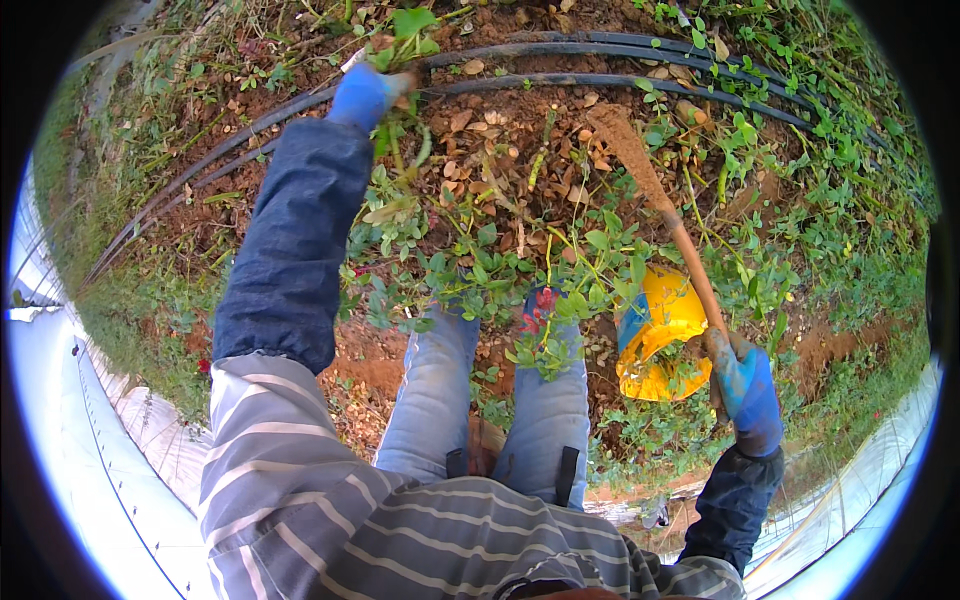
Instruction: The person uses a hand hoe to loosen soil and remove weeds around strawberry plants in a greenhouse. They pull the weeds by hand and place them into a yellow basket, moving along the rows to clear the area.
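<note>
My left hand, in a blue glove, reaches out at the upper left beside the black pipes. It is closed around a bunch of leafy green stems, partly blurred. My right hand, also gloved in blue, grips the lower end of a long-handled digging tool at the right. Its narrow blade, rusty or coated with soil, points away from me over leaf litter. Beside the handle lies a yellow plastic container with a jagged opening and a blue patch. Leafy shrub branches spread in front of my knees.
Black irrigation pipes curve across the bed beyond my hands. Cut green stems stick up from the reddish soil. Low weeds cover the right side. White plastic sheeting runs along the lower left.
</note>
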The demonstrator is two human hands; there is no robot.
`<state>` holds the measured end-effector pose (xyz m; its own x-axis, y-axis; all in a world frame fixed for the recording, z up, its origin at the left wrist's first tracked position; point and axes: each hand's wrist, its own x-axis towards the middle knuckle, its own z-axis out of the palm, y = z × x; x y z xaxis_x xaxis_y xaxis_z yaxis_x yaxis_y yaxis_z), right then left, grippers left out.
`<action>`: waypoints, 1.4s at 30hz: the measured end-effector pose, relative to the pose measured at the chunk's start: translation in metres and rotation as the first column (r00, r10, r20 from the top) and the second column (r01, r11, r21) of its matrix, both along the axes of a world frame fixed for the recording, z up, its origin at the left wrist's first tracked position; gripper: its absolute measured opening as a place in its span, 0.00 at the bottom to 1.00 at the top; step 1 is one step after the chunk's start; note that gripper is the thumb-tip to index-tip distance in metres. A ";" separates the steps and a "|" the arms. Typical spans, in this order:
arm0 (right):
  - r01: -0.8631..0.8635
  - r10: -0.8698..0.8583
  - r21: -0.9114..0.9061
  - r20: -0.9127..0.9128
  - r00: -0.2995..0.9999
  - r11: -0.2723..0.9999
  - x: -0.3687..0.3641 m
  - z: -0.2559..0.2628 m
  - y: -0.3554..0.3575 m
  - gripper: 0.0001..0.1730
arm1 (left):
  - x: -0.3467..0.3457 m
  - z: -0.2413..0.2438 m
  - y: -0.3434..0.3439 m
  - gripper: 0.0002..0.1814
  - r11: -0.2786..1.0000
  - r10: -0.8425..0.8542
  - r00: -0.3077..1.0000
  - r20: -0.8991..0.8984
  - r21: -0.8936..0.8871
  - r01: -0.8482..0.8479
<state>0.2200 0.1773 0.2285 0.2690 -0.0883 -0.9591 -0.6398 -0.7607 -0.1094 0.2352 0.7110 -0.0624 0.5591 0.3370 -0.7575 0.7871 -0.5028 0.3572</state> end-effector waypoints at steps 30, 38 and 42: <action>0.075 -0.068 0.112 -0.072 0.995 0.991 -0.019 -0.024 -0.011 0.28 | -0.012 0.043 -0.008 0.25 0.976 0.216 0.976 0.019 -0.039 -0.215; 0.016 -0.011 0.064 -0.075 0.997 0.998 -0.017 -0.025 0.002 0.29 | 0.000 0.019 -0.008 0.25 0.932 0.358 0.929 0.096 0.029 -0.362; 0.027 -0.020 0.108 -0.066 0.998 0.994 -0.020 -0.029 0.003 0.28 | -0.005 0.014 0.065 0.22 0.795 0.560 0.711 0.425 -0.035 -0.606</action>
<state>0.2003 0.1800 0.1992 0.2049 0.0116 -0.9787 -0.6658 -0.7313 -0.1481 0.2305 0.7758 -0.0485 0.4639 0.7576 -0.4592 0.7364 -0.0417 0.6753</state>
